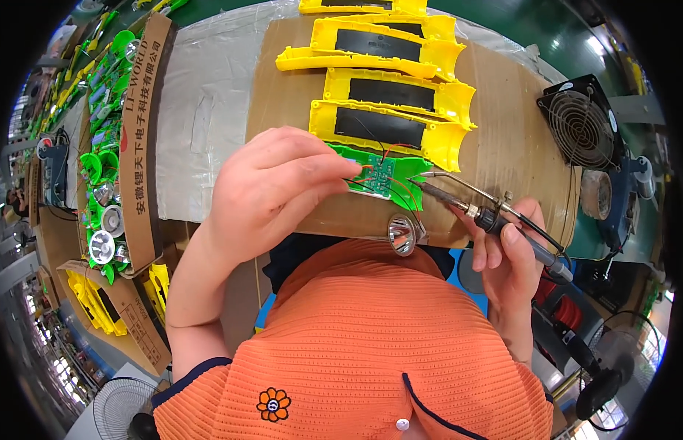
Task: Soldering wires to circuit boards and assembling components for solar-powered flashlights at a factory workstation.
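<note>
In front of me a green plastic housing [411, 193] lies on the cardboard, holding a small green circuit board [381, 178] with thin red and black wires. My left hand [275, 180] reaches over the housing's left end, thumb and fingers pinched on a wire beside the board. A soldering iron [490, 221] with a thin metal feed tube alongside is gripped in my right hand [512, 257]. Its tip points left at the housing's right end. Wires run down to a shiny round reflector [402, 235] at the cardboard's near edge.
Yellow plastic shells [446, 143] with black pads are lined up beyond the housing. At left, a cardboard box [145, 147] holds green housings and reflectors [101, 246]. A black fan [582, 126] stands at right, near a tape roll [596, 194]. More yellow shells [92, 299] sit in a lower-left box.
</note>
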A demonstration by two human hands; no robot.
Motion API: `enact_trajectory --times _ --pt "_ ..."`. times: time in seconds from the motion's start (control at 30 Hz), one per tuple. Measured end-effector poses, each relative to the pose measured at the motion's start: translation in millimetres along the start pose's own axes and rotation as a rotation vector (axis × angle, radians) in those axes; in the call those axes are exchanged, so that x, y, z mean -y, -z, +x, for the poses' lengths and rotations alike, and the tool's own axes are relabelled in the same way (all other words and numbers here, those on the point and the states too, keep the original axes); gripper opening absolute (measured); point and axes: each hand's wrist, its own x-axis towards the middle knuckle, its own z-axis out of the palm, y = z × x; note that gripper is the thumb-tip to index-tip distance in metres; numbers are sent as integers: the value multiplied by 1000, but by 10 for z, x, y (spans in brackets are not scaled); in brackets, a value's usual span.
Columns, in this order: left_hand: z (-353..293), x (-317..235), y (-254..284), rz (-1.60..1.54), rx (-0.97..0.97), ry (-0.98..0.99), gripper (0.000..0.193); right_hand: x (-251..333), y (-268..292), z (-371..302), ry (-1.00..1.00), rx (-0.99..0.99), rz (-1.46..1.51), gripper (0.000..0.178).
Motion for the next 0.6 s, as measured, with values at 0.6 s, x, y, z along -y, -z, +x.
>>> enact_trajectory --times 0.6 --pt "180 -58 -114 186 158 -144 15 91 -255 3 -109 2 -215 20"
